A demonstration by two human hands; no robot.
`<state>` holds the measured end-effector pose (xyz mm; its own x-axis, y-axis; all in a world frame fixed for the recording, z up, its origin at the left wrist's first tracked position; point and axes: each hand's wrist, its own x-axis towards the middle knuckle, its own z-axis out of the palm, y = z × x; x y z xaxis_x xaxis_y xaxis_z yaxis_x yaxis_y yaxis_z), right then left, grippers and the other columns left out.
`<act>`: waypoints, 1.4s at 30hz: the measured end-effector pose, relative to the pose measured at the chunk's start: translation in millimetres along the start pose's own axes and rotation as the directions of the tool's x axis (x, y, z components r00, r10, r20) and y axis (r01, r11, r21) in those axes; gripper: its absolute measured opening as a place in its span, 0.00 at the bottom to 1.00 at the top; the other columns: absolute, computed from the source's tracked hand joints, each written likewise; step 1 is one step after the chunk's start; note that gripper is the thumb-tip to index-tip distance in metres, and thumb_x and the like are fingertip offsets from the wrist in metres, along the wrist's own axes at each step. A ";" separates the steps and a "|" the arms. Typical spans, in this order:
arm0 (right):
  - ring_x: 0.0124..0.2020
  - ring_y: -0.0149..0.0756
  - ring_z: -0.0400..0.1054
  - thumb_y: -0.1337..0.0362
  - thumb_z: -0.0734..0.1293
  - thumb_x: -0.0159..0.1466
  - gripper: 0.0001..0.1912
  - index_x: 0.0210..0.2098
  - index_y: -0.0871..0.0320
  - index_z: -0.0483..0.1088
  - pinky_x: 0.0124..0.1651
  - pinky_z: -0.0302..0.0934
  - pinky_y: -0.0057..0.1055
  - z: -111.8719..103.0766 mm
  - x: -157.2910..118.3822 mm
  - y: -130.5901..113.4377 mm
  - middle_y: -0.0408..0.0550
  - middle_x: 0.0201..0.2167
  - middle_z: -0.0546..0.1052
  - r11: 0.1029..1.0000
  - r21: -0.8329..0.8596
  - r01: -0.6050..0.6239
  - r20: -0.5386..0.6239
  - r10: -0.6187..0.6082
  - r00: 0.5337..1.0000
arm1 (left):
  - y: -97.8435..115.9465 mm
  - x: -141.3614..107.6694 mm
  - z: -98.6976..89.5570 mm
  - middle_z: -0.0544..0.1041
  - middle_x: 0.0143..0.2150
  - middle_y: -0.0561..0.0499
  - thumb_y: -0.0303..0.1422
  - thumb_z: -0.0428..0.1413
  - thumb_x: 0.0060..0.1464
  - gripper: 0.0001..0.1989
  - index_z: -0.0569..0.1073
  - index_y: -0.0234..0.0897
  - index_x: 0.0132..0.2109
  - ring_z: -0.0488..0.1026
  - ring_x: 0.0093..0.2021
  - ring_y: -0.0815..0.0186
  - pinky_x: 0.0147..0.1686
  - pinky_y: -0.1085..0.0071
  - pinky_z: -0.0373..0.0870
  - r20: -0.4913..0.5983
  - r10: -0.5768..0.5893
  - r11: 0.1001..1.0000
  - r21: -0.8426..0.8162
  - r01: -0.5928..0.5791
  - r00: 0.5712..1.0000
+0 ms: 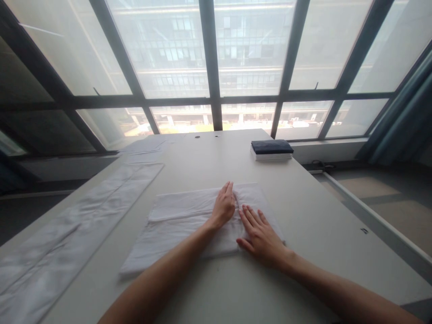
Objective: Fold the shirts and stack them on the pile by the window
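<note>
A folded piece of white cloth [192,234] lies in front of me, with a long crease or fold edge running across it. My left hand [223,207] rests on its upper part, turned partly on edge, with the fingers stretched out and close together. Just to the right, my right hand [259,231] lies flat on the right part of the cloth, its fingers spread. The fingertips of both hands are near each other around a small crumpled spot. Part of the cloth is hidden beneath my hands and left forearm.
The cloth lies on a white table [317,238]. A long white cloth [84,225] stretches along the left side, with more pale cloth [145,148] behind it. At the back right sits a stack of folded white cloths [272,157] topped by a dark folded cloth [272,146].
</note>
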<state>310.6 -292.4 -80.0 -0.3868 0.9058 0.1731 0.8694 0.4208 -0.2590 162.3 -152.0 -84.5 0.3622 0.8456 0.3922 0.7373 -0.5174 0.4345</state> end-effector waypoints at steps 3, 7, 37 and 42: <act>0.75 0.50 0.33 0.46 0.60 0.69 0.44 0.74 0.67 0.44 0.74 0.32 0.54 -1.3 1.8 0.4 0.61 0.74 0.43 1.000 0.030 0.007 0.004 -0.008 1.000 | 7.2 -2.8 -3.4 0.61 0.72 0.43 0.28 0.43 0.67 0.26 0.61 0.36 0.70 0.53 0.73 0.59 0.70 0.54 0.52 -0.004 0.099 0.995 0.004 -0.099 0.995; 0.73 0.46 0.46 0.52 0.57 0.71 0.34 0.71 0.62 0.55 0.73 0.40 0.51 -10.3 1.4 6.4 0.57 0.72 0.55 0.982 0.189 -0.006 -0.037 0.014 0.999 | 14.2 -7.1 -3.5 0.59 0.73 0.46 0.35 0.42 0.70 0.25 0.62 0.41 0.70 0.49 0.74 0.55 0.69 0.45 0.47 0.250 0.133 0.982 0.095 -0.161 0.959; 0.75 0.44 0.40 0.60 0.52 0.73 0.30 0.72 0.62 0.54 0.73 0.37 0.49 -1.2 71.5 52.9 0.56 0.74 0.50 0.959 -0.037 -0.279 -0.087 0.275 0.957 | 15.6 -12.0 2.6 0.52 0.74 0.37 0.43 0.42 0.69 0.33 0.55 0.26 0.72 0.45 0.75 0.52 0.71 0.51 0.43 0.239 -0.043 0.962 0.272 -0.024 0.970; 0.74 0.44 0.42 0.58 0.49 0.74 0.29 0.72 0.61 0.54 0.73 0.36 0.48 6.2 71.2 47.1 0.56 0.74 0.51 0.957 -0.073 -0.279 -0.011 0.279 0.960 | 13.4 -13.2 2.5 0.53 0.74 0.36 0.38 0.38 0.71 0.29 0.55 0.27 0.72 0.46 0.75 0.53 0.70 0.48 0.44 0.270 -0.035 0.961 0.272 -0.041 0.962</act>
<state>322.2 -207.7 -85.8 -0.1250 0.9866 0.1047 0.9630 0.1460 -0.2267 168.8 -169.8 -85.9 0.4766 0.8674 0.1428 0.8491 -0.4963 0.1808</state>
